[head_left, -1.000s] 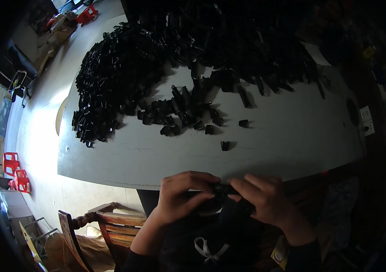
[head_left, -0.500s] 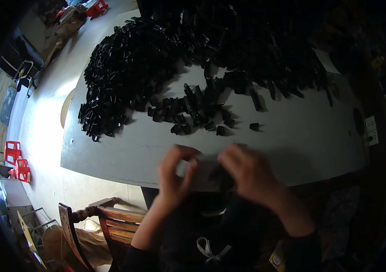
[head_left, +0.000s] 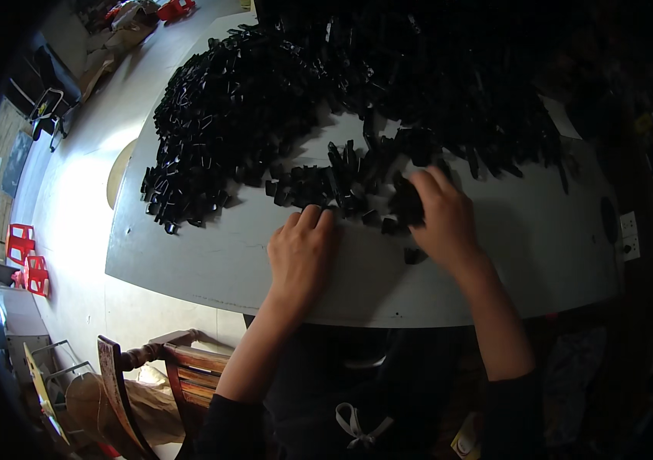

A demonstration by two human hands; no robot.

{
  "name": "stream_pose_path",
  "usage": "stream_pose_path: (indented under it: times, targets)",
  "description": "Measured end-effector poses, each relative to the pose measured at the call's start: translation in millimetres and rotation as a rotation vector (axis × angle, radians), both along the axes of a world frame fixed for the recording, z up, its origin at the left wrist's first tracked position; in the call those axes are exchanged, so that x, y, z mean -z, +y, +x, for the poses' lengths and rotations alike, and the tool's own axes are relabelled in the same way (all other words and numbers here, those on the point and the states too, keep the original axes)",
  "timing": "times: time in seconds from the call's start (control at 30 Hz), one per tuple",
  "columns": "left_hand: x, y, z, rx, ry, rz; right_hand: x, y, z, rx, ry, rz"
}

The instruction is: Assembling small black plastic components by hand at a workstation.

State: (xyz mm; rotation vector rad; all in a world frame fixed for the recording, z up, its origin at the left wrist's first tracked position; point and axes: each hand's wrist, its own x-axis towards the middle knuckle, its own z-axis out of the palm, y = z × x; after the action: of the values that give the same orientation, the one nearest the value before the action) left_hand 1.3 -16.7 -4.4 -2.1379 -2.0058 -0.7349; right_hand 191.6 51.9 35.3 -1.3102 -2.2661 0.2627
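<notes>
Head view is showing the left hand (head_left: 301, 251) resting bent-fingered beside small black pieces (head_left: 296, 186) on the counter (head_left: 196, 264) and the right hand (head_left: 447, 222) touching a dark clump (head_left: 406, 201), both grips remaining indeterminable, light fingertip contact probably serving best, two hands, one counter and uncountable pieces appearing.

The left hand (head_left: 301, 257) has moved forward, with black pieces (head_left: 297, 188) now just beyond it. The right hand (head_left: 447, 220) has also advanced, to a dark clump (head_left: 404, 202) on its left.

Well left of the fingers (head_left: 310, 218), I see pale tiled floor (head_left: 73, 230) glaring; below-left, a slatted brown wooden chair (head_left: 198, 374).
</notes>
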Motion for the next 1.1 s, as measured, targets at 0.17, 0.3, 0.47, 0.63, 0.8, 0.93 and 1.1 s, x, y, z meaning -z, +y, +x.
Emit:
stream_pose_path:
  times: [0.17, 0.3, 0.47, 0.63, 0.8, 0.93, 1.1]
  targets:
    - [-24, -33, 5, 0.263, -0.709, -0.126, -22, -57, 34, -0.260, 0.204, -0.103]
    - [-37, -55, 5, 0.416, -0.758, -0.087, -35, -85, 30, -0.329, 0.169, -0.188]
    - [-45, -64, 9, 0.437, -0.796, -0.110, -36, -97, 34, -0.353, 0.103, -0.098]
    - [-47, -69, 14, 0.502, -0.841, -0.119, -46, -100, 37, -0.371, -0.011, -0.058]
    - [-48, -73, 13, 0.552, -0.743, -0.039, -44, -105, 32, -0.378, -0.036, -0.061]
    - [-48, -77, 12, 0.563, -0.742, -0.097, -45, -115, 30, -0.323, -0.103, 0.010]
    - [-42, -79, 21, 0.673, -1.469, -0.165, -30, -129, 22, -0.497, 0.046, 0.003]
